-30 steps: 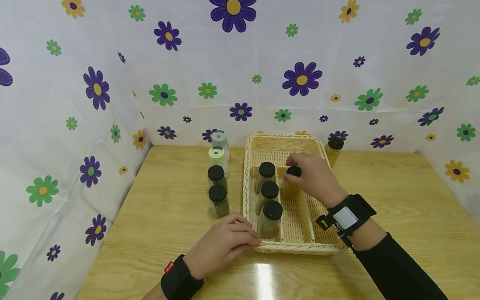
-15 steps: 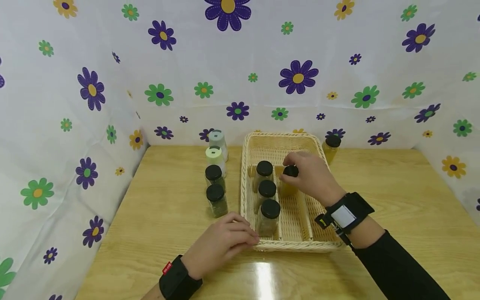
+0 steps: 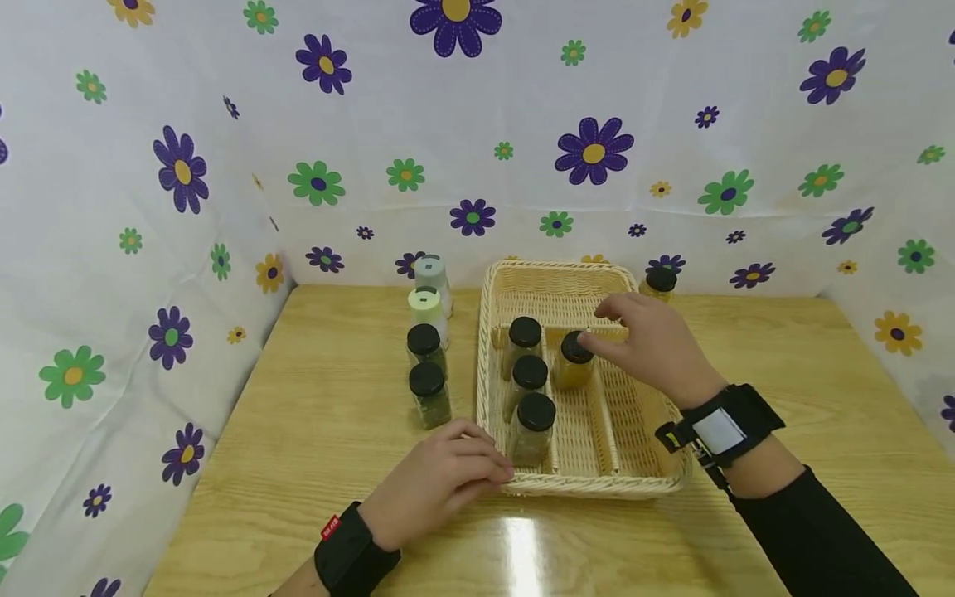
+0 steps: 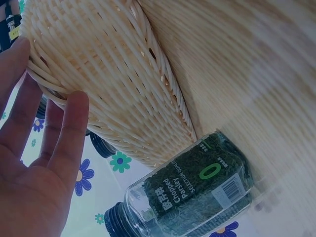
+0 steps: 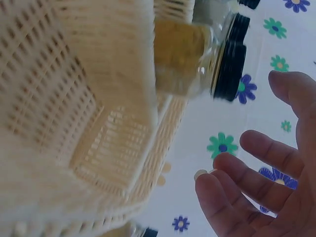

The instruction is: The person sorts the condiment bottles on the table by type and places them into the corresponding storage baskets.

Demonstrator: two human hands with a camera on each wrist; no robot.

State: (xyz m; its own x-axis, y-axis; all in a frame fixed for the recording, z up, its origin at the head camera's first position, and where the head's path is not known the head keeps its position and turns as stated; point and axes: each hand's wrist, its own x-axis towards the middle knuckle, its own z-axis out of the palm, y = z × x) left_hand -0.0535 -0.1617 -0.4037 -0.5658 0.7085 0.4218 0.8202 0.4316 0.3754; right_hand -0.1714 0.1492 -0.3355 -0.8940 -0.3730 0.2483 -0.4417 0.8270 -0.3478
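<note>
My right hand (image 3: 656,344) is just right of a black-lidded jar of yellow-brown seasoning (image 3: 574,371), its fingers spread and holding nothing. The jar stands upright in the middle compartment of the wicker basket (image 3: 597,485). In the right wrist view, a gap shows between my fingertips (image 5: 281,89) and the black lid (image 5: 229,69). At the basket's near left corner, my left hand (image 3: 440,473) rests its fingers against the rim; in the left wrist view they look fairly straight. Three black-lidded jars (image 3: 533,431) line the left compartment.
Left of the basket stand two black-lidded jars, one a chopped parsley jar (image 4: 197,182), and bottles with yellow-green (image 3: 425,307) and pale blue-grey caps (image 3: 430,272). Another yellow jar (image 3: 660,283) stands behind the basket's right side. A flowered cloth (image 3: 418,83) hangs around the wooden table (image 3: 328,390).
My right hand has let go of the yellow-brown jar's lid and moved a little to the right, its fingers spreading. The jar stays in the middle compartment. My left hand stays at the rim.
</note>
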